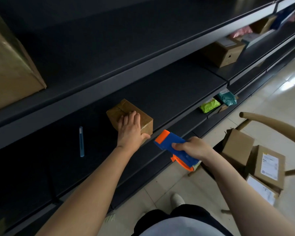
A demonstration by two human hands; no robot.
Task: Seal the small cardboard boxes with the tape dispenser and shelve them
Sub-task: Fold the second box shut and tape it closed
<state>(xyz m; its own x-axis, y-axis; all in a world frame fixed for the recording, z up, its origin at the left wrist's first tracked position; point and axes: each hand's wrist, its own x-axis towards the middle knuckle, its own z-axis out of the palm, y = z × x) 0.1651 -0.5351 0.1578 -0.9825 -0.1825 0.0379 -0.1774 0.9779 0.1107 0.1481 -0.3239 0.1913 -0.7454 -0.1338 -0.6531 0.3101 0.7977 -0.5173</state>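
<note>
The small cardboard box sits on the dark shelf, and your left hand lies flat on its top, fingers straight, probably pinning it so it cannot slide. Your right hand is wrapped around the tape dispenser just off the box's near corner, its orange nose aimed at the box. More boxes wait on the chair to your right.

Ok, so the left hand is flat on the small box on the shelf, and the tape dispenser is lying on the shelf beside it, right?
Not quite. The tape dispenser is not lying on the shelf: the right hand grips it, held up near the box. The rest is right: the left hand lies flat on the small box on the shelf. The head view shows this.
</note>
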